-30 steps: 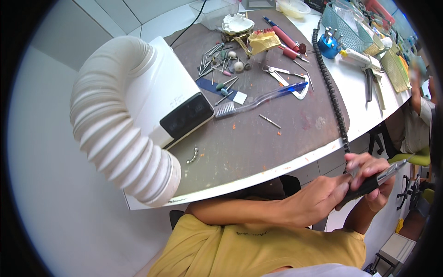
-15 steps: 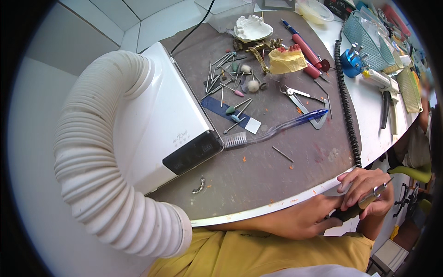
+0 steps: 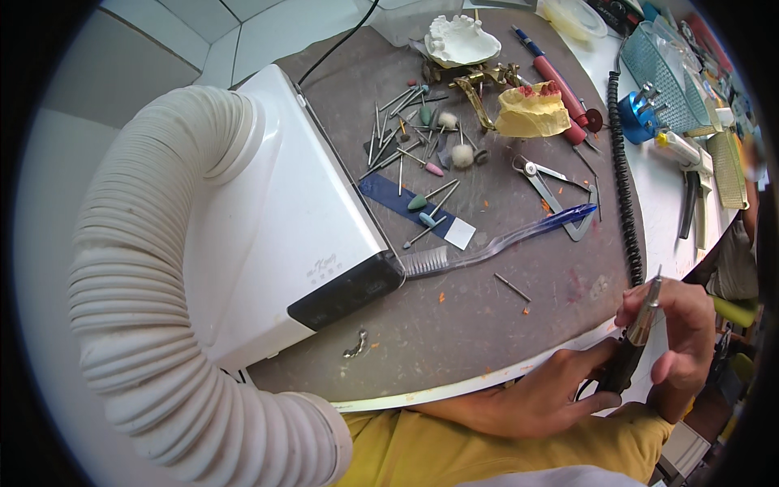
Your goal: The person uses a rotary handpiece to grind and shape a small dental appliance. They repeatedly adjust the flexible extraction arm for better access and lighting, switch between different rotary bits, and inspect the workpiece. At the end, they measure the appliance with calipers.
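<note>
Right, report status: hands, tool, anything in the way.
Left hand gripping dark back of handheld tool. Right hand part open by its metal front, contact unclear. Tip pointing away from body. Coiled cord close to right hand.

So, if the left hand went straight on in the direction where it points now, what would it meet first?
Beyond the black handpiece that it holds, the left hand would probably meet the right hand first, though the depth between them is unclear.
</note>
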Motion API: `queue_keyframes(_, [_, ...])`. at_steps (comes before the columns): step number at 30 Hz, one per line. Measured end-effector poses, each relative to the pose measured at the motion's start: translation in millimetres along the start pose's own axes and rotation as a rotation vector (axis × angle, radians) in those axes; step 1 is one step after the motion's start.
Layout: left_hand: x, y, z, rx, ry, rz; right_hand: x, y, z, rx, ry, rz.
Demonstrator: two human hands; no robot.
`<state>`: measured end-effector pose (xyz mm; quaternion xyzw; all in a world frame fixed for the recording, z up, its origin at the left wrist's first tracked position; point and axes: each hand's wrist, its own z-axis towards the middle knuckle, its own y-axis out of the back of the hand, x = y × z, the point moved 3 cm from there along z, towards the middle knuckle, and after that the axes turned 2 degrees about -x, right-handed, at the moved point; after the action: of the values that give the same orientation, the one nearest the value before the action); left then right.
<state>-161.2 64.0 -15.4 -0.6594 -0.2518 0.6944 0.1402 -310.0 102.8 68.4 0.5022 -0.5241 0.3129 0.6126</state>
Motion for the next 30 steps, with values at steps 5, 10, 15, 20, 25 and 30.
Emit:
queue_keyframes(5, [-1.6,-0.9,-4.0,0.067,0.042,-0.031,5.6,-4.9,23.3,-0.038,-0.048,0.049])
queue_keyframes(10, [-3.3,-1.6,-8.5,0.108,0.077,-0.091,15.1,-22.9,48.4,0.082,-0.101,0.012])
queue_keyframes(15, [-7.3,6.2,-15.4,0.147,0.178,-0.069,15.9,-36.5,69.3,0.088,-0.026,0.026])
queue_keyframes(20, [-21.1,21.9,-33.6,0.189,0.137,0.051,30.7,-47.6,90.6,0.037,0.268,-0.342])
queue_keyframes(25, [-48.8,42.4,-46.9,0.139,0.226,0.114,47.8,-64.2,107.6,0.004,0.689,-0.940])
queue_keyframes(30, [-32.0,39.5,-47.6,0.127,0.103,0.065,54.4,-87.7,143.5,0.039,1.087,-1.051])
